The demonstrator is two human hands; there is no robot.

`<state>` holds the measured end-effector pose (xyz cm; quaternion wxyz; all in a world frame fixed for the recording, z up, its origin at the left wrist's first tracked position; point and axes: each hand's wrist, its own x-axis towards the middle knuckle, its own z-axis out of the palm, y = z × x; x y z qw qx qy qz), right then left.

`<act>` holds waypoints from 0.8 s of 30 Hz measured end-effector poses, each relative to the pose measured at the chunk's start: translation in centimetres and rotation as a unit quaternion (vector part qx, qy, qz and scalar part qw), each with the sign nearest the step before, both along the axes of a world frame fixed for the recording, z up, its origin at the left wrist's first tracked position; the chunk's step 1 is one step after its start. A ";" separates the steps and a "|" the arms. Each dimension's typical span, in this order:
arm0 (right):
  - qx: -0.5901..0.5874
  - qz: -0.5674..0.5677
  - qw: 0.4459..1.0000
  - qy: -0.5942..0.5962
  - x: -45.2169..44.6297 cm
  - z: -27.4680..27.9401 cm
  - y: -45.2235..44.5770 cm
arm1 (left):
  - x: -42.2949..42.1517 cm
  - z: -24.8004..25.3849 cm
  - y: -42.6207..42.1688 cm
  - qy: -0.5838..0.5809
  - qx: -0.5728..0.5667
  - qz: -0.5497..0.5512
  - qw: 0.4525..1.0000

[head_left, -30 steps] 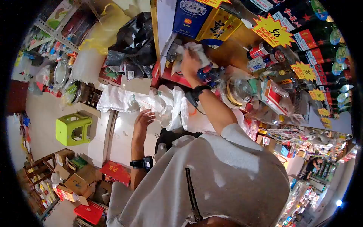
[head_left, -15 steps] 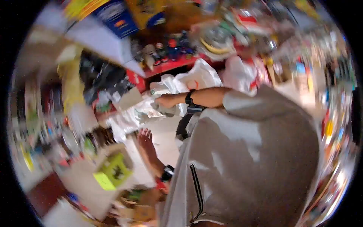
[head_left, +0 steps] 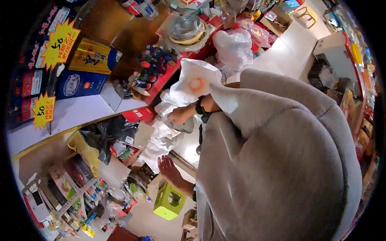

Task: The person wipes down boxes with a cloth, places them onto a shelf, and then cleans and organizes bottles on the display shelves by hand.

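Observation:
My right hand (head_left: 177,116), with a black band at the wrist, is closed around a crumpled grey cloth-like piece (head_left: 184,127). Its exact kind is hard to make out. Crumpled white plastic sheeting (head_left: 161,138) lies under and beside this hand. Just past the wrist is a white, plastic-looking piece with an orange ring (head_left: 196,83). My left hand (head_left: 169,168) is held out with its fingers stretched and holds nothing. It is close to the lower end of the white plastic; whether they touch cannot be told.
A lime-green stool (head_left: 169,202) stands below my left hand. Small dark bottles (head_left: 155,60) line a red-edged counter, near a stack of bowls (head_left: 188,32). Boxes with yellow price signs (head_left: 60,43) stand at upper left. A cluttered rack (head_left: 72,188) is lower left; plastic bags (head_left: 233,46) hang above.
The view has turned and become sharper. My right hand still grips the grey piece; my left hand is still open, now nearer the stool in the view.

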<state>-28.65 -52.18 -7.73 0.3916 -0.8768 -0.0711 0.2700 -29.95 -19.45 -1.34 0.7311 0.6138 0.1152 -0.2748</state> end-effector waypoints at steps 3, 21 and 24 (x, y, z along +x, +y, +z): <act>-0.004 -0.031 1.000 0.002 -0.2 0.8 -1.0 | 0.2 0.4 -1.6 -0.003 0.000 -0.011 1.000; 0.624 -0.379 0.665 0.155 -2.3 9.7 -6.5 | 0.9 3.7 -18.7 -0.014 -0.150 -0.128 0.980; 0.653 -0.388 0.642 0.105 -3.1 10.6 -9.2 | 1.7 5.3 -22.5 -0.030 -0.118 -0.070 0.990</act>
